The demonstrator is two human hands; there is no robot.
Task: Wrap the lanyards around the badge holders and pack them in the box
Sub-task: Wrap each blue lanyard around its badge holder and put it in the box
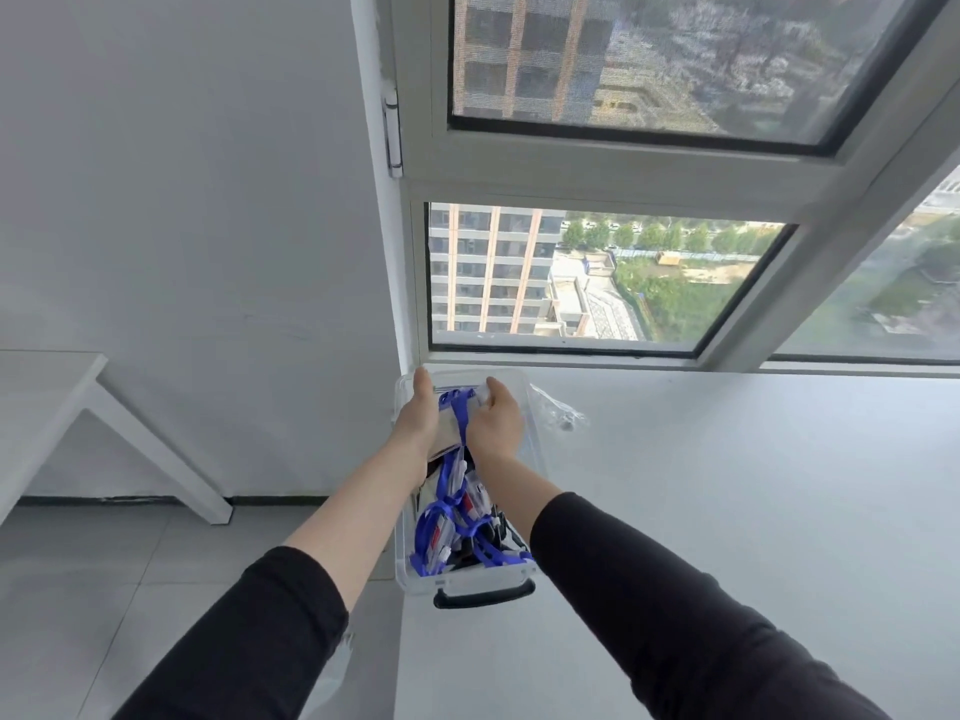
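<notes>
So the badge holder (448,419) is a clear, flat plastic sleeve with a blue lanyard (458,407) strap running down across it. It's held up over the far end of the box (467,578), between both hands. The right hand (496,419) has its fingers curled over the holder's top right corner, pinching it. The left hand (420,414) lies along the left edge with its fingers stretched toward the far side; honestly can't tell if it's actually gripping.

The box is one clear plastic tub, long and rectangular, with one black handle (483,597) on the near end. Inside is a tangle of more blue lanyards and clear holders (451,532), too jumbled to count.

It sits at the left edge of a smooth white table (727,511). One crinkled clear plastic bag (558,410) lies just right of the box's far end.
</notes>
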